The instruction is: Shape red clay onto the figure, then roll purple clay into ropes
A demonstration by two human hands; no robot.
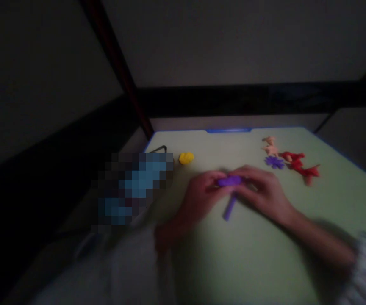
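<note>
My left hand (198,197) and my right hand (264,192) meet over a pale green board (259,262). Both pinch a flat purple clay piece (230,181) between their fingertips. A purple clay stick (229,208) lies on the board just below the hands, apart from them as far as the blur shows. The picture is dark and smeared.
A yellow clay lump (186,158) sits at the board's far left. At the far right lie a purple clay flower (274,162), pale orange shapes (269,145) and red shapes (300,166). A blurred-out blue object (135,186) lies left of the board. Dark bars cross behind.
</note>
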